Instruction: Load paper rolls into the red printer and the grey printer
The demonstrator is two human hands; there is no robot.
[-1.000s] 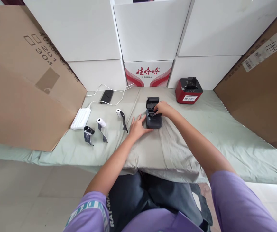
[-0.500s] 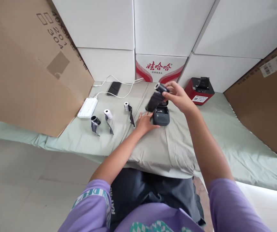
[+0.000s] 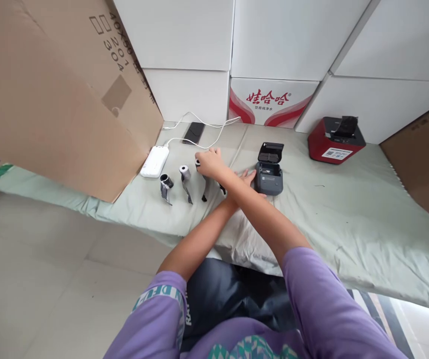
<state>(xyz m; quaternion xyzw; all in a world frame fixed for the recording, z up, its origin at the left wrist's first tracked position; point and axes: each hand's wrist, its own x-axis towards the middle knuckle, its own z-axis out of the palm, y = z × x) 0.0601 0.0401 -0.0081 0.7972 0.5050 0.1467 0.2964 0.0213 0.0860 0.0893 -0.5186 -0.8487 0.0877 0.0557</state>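
Note:
My left hand (image 3: 249,178) lies with fingers spread against the left side of a small dark grey label printer (image 3: 269,185), whose lid stands up and whose roll bay looks bare. Crossing over my left forearm, my right hand (image 3: 211,162) is closed on a paper roll (image 3: 198,162) with a dark strip (image 3: 204,192) hanging from it. To its left stand a white-ended paper roll (image 3: 185,172) and a black paper roll (image 3: 167,181), each with a loose tail. Another dark strip (image 3: 222,189) pokes out beneath my right wrist; its roll is hidden.
A white power bank (image 3: 155,162) with a white cable and a black phone (image 3: 194,133) lie at the back left. A red printer (image 3: 336,142) sits at the right. Cardboard boxes (image 3: 68,99) flank the cloth-covered surface, and white cartons (image 3: 186,94) line the back.
My right hand has carried the paper roll from above the printer leftward and down to the other rolls. My left hand stays at the printer. The view has shifted, moving the scene rightward.

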